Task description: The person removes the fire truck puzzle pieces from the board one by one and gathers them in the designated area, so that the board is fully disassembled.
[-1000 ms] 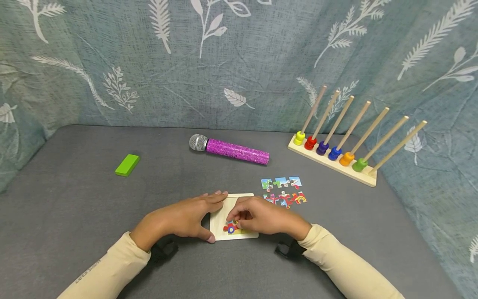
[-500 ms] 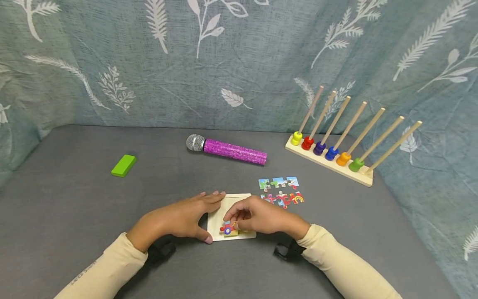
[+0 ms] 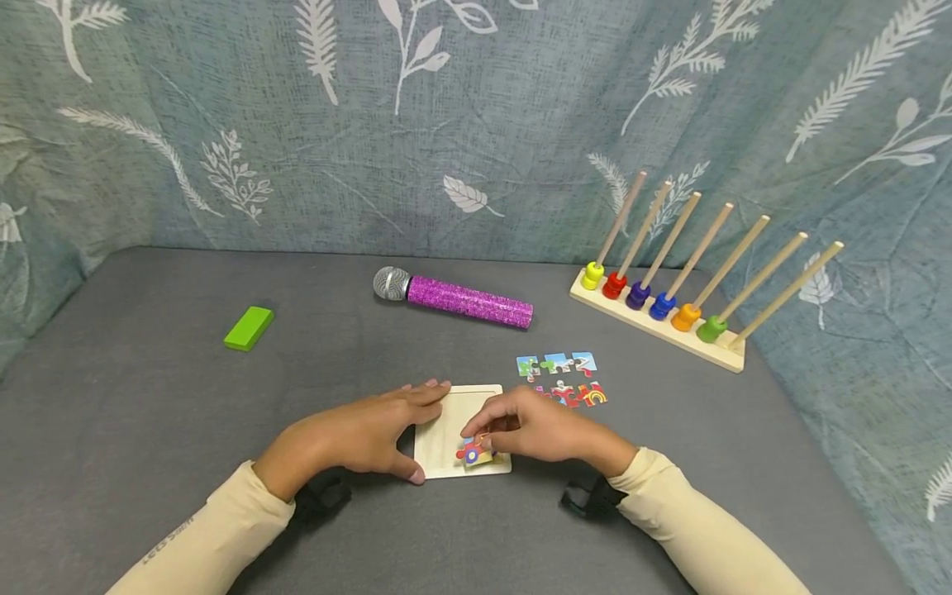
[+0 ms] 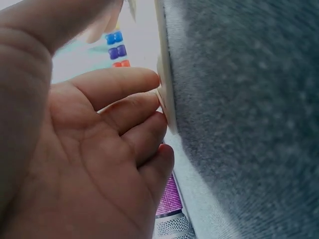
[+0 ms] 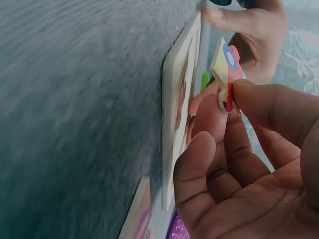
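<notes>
In the head view my right hand (image 3: 531, 426) pinches a jigsaw piece (image 3: 473, 451) by its edge, low over the shallow wooden puzzle tray (image 3: 454, 413). The right wrist view has this piece (image 5: 229, 64) tilted between thumb and fingertip, raised off the tray, its red, yellow and blue picture in sight. Something reddish (image 5: 182, 97) lies inside the tray there, mostly hidden. My left hand (image 3: 364, 430) rests at the tray's left side, thumb by the near corner and fingers by the far one. Its fingers (image 4: 134, 107) are nearly straight against the tray's edge in the left wrist view.
Several loose jigsaw pieces (image 3: 558, 364) lie in two rows right of the tray. Behind them stands a pegged wooden bead rack (image 3: 654, 318). A purple glittery microphone (image 3: 468, 302) lies beyond the tray, and a green block (image 3: 249, 328) to the far left.
My right hand has shifted slightly right with the pinched piece, which now sits tilted and farther right over the tray. My left hand stays at the tray's left side.
</notes>
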A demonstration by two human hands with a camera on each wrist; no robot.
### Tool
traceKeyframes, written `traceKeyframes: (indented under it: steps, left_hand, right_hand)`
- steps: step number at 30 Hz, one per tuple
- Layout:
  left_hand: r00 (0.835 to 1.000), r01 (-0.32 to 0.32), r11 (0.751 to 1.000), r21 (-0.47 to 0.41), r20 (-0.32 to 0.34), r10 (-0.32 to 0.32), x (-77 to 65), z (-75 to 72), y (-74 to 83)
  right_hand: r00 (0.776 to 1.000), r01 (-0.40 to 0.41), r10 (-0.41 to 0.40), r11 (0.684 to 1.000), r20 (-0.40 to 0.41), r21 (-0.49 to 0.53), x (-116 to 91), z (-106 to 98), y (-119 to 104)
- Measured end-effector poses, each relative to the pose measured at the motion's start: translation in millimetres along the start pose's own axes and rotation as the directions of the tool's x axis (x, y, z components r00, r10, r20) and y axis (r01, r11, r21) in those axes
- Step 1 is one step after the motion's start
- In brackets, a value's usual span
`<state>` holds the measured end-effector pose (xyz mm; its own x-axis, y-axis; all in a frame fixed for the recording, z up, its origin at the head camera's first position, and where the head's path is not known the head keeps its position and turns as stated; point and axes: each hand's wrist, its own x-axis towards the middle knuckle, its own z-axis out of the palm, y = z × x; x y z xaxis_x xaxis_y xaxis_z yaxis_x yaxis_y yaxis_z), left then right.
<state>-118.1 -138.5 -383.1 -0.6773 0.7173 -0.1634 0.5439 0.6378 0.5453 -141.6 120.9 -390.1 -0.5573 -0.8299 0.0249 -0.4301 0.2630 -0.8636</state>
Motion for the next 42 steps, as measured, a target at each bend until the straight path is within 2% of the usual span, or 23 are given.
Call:
traceKeyframes:
  steps: [5, 10, 14, 19, 26, 30, 39, 42]
  left_hand:
    - [1.0, -0.012, 1.0, -0.004, -0.008, 0.012, -1.2, -2.5, 3.3]
    - [0.997, -0.078, 0.997, -0.011, 0.001, 0.078, 1.5, -1.4, 7.2]
    - [0.994, -0.106, 0.994, -0.015, 0.012, 0.106, 6.1, 0.9, 9.4]
    - [0.994, -0.106, 0.994, 0.0, 0.02, 0.106, 7.6, 2.2, 9.9]
    - [0.996, -0.091, 0.996, -0.004, 0.025, 0.091, 7.7, 2.9, 10.9]
    - [0.996, -0.084, 0.996, 0.0, 0.024, 0.084, 8.1, 3.6, 11.4]
    - [0.996, -0.084, 0.996, 0.002, 0.013, 0.084, 7.2, 5.4, 9.7]
    - [0.996, -0.092, 0.996, 0.003, 0.009, 0.092, 6.3, 5.6, 8.7]
  right_hand:
    - [1.0, -0.003, 0.003, 1.0, -0.023, -0.012, -6.7, -6.1, 0.7]
    - [0.999, 0.019, -0.02, 1.0, -0.048, -0.013, -13.6, -14.0, 4.2]
    - [0.996, -0.035, 0.032, 0.999, -0.08, -0.031, -22.0, -20.2, 6.0]
    - [0.992, -0.092, 0.089, 0.995, -0.088, -0.035, -31.8, -27.6, 7.7]
    - [0.995, -0.054, 0.05, 0.998, -0.09, -0.042, -40.8, -37.7, 13.0]
    - [0.993, -0.062, 0.059, 0.998, -0.105, -0.029, -47.5, -44.1, 15.6]
    - [0.977, -0.175, 0.168, 0.984, -0.127, -0.043, -61.7, -55.0, 17.2]
    - [0.975, -0.187, 0.179, 0.981, -0.13, -0.048, -63.8, -56.8, 18.0]
